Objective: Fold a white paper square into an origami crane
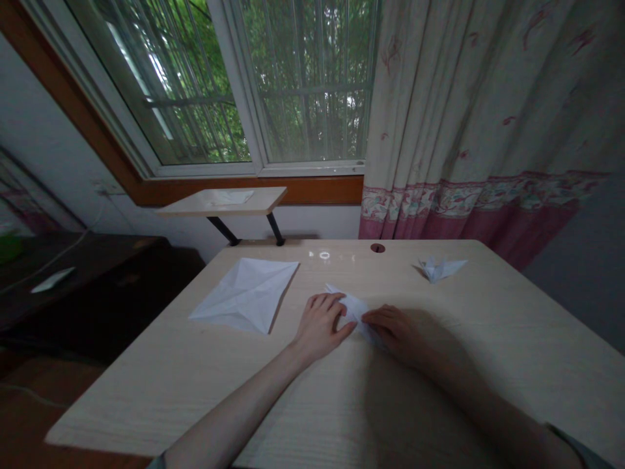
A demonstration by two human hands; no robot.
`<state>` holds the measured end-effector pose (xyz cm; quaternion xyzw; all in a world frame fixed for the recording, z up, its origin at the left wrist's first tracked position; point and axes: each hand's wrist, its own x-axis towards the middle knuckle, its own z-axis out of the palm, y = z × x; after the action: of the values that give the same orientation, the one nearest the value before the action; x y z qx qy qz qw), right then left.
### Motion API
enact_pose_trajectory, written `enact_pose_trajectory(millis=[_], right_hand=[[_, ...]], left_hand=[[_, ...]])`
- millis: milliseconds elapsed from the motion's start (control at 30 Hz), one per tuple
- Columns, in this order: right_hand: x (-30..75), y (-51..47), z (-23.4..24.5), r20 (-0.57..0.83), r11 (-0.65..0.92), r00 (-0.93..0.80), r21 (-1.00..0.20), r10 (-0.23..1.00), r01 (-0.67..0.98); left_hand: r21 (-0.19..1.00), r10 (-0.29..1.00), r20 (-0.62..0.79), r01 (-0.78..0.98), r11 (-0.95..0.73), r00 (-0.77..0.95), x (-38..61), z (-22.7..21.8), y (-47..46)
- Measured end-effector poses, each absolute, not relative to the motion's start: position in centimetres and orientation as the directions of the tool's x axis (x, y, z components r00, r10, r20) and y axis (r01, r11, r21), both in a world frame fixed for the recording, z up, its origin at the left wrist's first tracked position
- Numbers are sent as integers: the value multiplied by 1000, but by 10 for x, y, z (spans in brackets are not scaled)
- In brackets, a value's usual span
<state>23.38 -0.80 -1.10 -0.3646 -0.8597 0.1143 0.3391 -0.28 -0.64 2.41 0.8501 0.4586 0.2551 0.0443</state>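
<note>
A small folded piece of white paper [355, 307] lies flat on the desk between my two hands. My left hand [323, 320] rests on its left part, fingers curled over the paper and the thumb pressing near the lower edge. From the other side my right hand [393, 331] grips the paper's right part, its fingers held together and the fingertips on the fold. Both hands hide portions of the paper. To the left is a larger creased square sheet of white paper [249, 293], spread out and untouched. A folded paper crane [439, 268] sits at the back right.
The light wooden desk [293, 404] has a raised shelf [219, 207] at its back left, with a white paper on it. A round cable hole [377, 248] lies near the back edge. Behind are a window and a patterned curtain [439, 130]. A dark table [97, 260] stands left.
</note>
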Motion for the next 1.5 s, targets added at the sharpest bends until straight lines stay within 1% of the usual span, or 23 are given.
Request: enact_pose_trajectory(millis=[200,367,600,700,833,933,1133,1267,1367,1500], right_hand=[[232,-11,-6,466,606,-391,-561,794,564],[232,-11,0,452,567,-346,-593,822,572],[230,-12,-3,489,627,-393,-579,778,521],[230,-10,-8,546,667,-388,-547,742,506],[231,-5,-14,637,738,-392,-471,664,484],[231,-2,-17,671,761,-389,-441,631,476],[230,-2,-20,638,747,-419,-419,647,515],[229,-5,-15,599,750,-468,-404,650,524],[228,-8,-8,580,749,-484,-416,655,516],[227,-11,1,525,738,-520,-444,674,508]], left_hand=[[230,802,369,790,-569,470,1,20,-9],[223,807,358,796,-562,469,3,18,-9],[249,804,367,783,-570,468,0,19,-8],[259,791,381,766,-588,478,-1,18,-7],[263,767,400,739,-620,501,-3,15,-4],[258,753,408,726,-637,516,-4,13,-3],[256,756,393,727,-637,524,-7,11,-1],[300,773,367,721,-625,517,-6,15,-3],[335,784,348,713,-616,514,-4,18,-5],[326,784,353,718,-615,511,-3,19,-5]])
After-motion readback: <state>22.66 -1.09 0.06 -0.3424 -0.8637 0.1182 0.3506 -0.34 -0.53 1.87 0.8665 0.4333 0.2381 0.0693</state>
